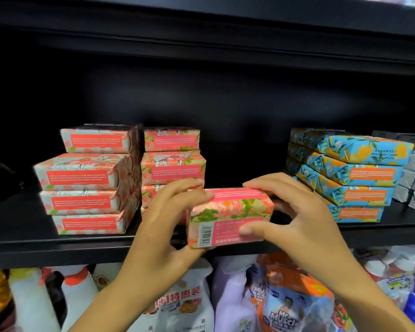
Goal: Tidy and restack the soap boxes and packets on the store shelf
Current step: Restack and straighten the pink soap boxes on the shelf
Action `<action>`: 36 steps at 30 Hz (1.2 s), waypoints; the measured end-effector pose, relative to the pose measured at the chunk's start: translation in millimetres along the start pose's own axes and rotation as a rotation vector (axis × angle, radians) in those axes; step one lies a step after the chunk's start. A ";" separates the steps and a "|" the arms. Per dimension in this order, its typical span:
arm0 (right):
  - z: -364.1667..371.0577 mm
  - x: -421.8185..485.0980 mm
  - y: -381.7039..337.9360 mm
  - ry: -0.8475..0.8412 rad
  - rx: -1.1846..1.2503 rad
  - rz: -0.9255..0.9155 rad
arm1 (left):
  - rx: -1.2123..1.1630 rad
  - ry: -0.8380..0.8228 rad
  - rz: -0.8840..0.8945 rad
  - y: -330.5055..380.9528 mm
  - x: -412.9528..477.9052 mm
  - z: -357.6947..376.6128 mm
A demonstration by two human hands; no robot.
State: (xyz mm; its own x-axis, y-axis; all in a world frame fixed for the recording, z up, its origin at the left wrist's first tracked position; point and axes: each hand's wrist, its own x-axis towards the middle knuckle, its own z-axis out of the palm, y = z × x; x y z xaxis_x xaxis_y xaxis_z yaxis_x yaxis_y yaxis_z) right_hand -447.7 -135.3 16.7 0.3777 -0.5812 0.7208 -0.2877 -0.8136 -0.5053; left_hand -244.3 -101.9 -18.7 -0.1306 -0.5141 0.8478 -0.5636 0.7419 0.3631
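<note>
Pink floral paper-wrapped soap box (229, 216) held barcode-forward over front edge of black shelf (46, 245). Left hand (168, 219) curled round 9 o'clock end, right hand (295, 212) pinched on 3 o'clock end. Likely gripped that way so it's lined up with pink soap stack (173, 168) at 10 o'clock.

Gap btwn pink stack (173, 167), blue stack (364, 177)

Pink floral soap box (230, 216), barcode face forward, at shelf (58, 245) front, pink stacks (89, 183) left, blue stacks (359, 178) right
</note>
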 end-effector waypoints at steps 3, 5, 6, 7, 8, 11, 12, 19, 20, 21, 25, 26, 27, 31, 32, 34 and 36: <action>1.9 -4.4 0.1 0.119 -0.194 -0.193 | -0.168 -0.072 -0.231 1.0 -1.8 -4.0; 5.0 -8.1 3.8 0.161 -0.231 -0.275 | -0.265 -0.115 -0.356 3.0 -0.5 -3.9; 6.4 -9.1 6.2 0.175 -0.227 -0.300 | -0.333 -0.133 -0.404 3.7 0.5 -3.3; 7.7 -9.7 8.7 0.188 -0.228 -0.320 | -0.400 -0.148 -0.436 4.4 1.3 -2.2; 9.0 -9.9 11.1 0.201 -0.244 -0.335 | -0.433 -0.154 -0.441 4.6 2.0 -0.6; 9.3 -10.1 17.1 0.151 -0.275 -0.334 | -0.406 -0.112 -0.383 5.2 2.4 2.0; 6.8 -10.3 18.2 0.100 -0.268 -0.304 | -0.395 -0.099 -0.366 5.2 1.9 1.9; -11.3 -6.7 19.1 -0.189 -0.154 -0.026 | -0.253 -0.155 -0.251 -0.1 0.0 5.2; -11.2 -5.4 19.5 -0.182 -0.179 -0.034 | -0.239 -0.163 -0.261 -1.3 -0.1 6.3; -11.3 -3.9 19.9 -0.169 -0.199 -0.033 | -0.211 -0.163 -0.276 -2.6 -0.6 6.7; -12.1 -1.9 28.6 -0.094 -0.245 0.029 | 0.034 -0.079 -0.298 -10.6 -8.2 -0.7; -11.6 -1.1 32.3 -0.070 -0.254 0.054 | 0.102 -0.060 -0.281 -12.7 -10.2 -3.2; -10.4 0.2 36.1 -0.050 -0.261 0.079 | 0.163 -0.057 -0.262 -14.6 -11.8 -5.0; 1.1 12.4 50.9 -0.077 -0.307 0.175 | 0.260 -0.085 -0.236 -22.4 -15.5 -5.5; 4.2 15.9 54.3 -0.096 -0.325 0.193 | 0.267 -0.088 -0.237 -23.6 -15.9 -5.3; 8.7 22.3 60.4 -0.129 -0.339 0.229 | 0.285 -0.101 -0.234 -25.2 -16.4 -5.6; 10.0 29.0 64.6 -0.185 -0.355 0.263 | 0.285 -0.113 -0.236 -25.3 -15.8 -7.1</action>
State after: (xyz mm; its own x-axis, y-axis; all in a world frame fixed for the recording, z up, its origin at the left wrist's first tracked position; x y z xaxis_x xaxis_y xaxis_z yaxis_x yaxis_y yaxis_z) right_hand -446.5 -204.8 0.3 0.3930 -0.7863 0.4768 -0.6650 -0.6011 -0.4432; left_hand -222.2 -109.4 -38.5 -0.0501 -0.7125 0.6999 -0.7912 0.4559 0.4075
